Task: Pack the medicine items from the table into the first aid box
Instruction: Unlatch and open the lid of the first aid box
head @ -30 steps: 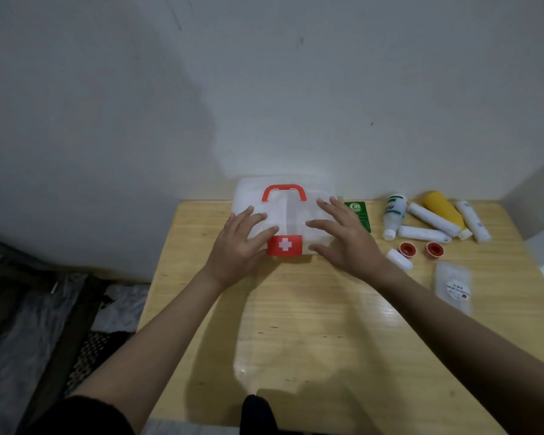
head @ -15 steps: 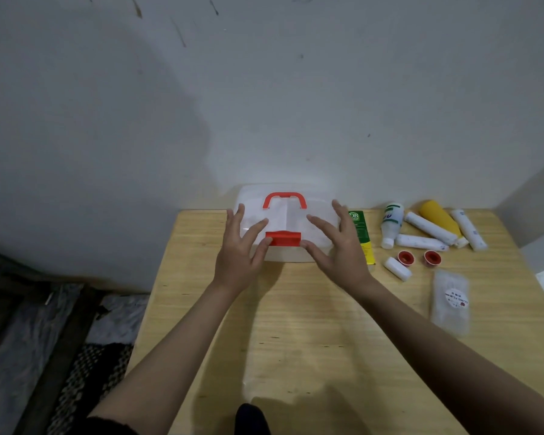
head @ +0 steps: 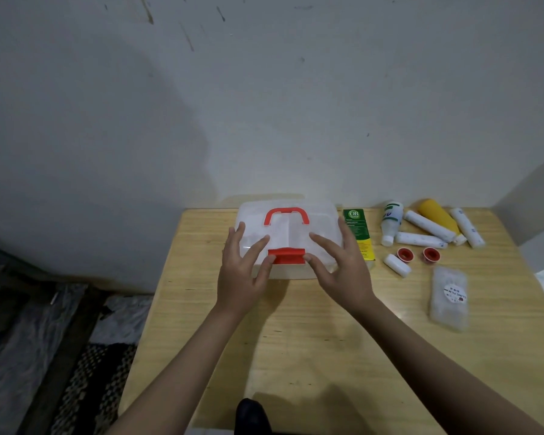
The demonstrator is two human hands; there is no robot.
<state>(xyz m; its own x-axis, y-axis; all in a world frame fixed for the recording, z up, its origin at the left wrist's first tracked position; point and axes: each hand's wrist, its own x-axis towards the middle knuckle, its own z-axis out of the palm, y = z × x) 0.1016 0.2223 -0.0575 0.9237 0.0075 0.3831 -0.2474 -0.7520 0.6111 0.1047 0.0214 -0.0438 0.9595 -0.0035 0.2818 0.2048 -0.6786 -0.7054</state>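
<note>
A wooden desk [head: 296,340] is seen nearest, bare along its front edge. Farther in, the left hand [head: 239,274] and the right hand [head: 343,271] are spread flat on the first aid box [head: 289,227], with fingers extended and thumbs set at either side of the red latch [head: 286,256]; neither grip is closed around anything (the hands are only laid on the lid and front). The translucent box, with its red handle [head: 286,215] lying on top, is placed at the far middle of the desk, against the wall. To its right, a clear packet [head: 449,296] is seen nearest, then a small white tube [head: 397,265] and two red-rimmed tape rolls [head: 417,255]. Just beside the box lies a green and yellow carton [head: 358,233], and farthest back are a white bottle [head: 390,221], several white tubes [head: 429,226] and a yellow bottle [head: 437,215].
</note>
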